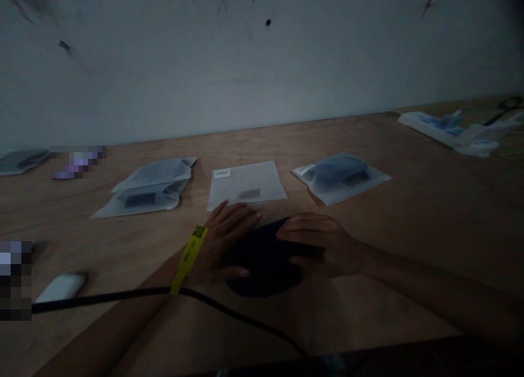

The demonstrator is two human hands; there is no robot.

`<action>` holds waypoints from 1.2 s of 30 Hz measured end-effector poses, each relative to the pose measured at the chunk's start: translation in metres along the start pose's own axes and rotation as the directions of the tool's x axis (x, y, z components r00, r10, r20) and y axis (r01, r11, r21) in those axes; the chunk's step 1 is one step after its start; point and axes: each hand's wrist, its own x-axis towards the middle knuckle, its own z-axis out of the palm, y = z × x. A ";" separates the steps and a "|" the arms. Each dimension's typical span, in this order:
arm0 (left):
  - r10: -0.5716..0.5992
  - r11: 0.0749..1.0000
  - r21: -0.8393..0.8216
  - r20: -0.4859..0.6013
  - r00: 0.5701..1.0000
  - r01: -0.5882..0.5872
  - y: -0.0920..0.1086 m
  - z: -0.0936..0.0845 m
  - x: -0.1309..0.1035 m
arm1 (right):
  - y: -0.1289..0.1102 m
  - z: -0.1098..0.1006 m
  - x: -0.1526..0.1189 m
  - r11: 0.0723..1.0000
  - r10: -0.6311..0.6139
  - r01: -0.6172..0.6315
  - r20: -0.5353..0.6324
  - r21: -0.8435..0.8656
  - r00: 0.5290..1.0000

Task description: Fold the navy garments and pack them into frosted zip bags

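Note:
A dark, soft-looking item lies on the wooden table between my hands; its exact kind is too dark to tell. My left hand rests on its left side with the fingers spread, a yellow band round the wrist. On the right side, my right hand has its fingers wrapped over the edge of the dark item. Just beyond my hands lies a flat frosted bag with a white label.
Filled frosted bags lie at the left and right. A white object sits at the near left. A black cable crosses my left forearm. White plastic packaging lies at the far right, before the wall.

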 end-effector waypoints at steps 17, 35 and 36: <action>-0.047 0.999 -0.016 -0.056 0.997 0.046 -0.005 0.005 -0.001 | 0.009 -0.010 -0.003 0.890 0.454 -0.424 -0.243 0.166 0.857; 0.312 0.912 -0.243 -0.110 0.944 -0.330 0.014 -0.011 0.008 | 0.001 0.002 -0.007 0.900 0.431 -0.419 -0.100 0.117 0.897; 0.299 0.908 -0.269 -0.126 0.946 -0.322 0.011 -0.011 0.007 | 0.003 0.000 -0.008 0.848 0.510 -0.477 -0.109 0.230 0.853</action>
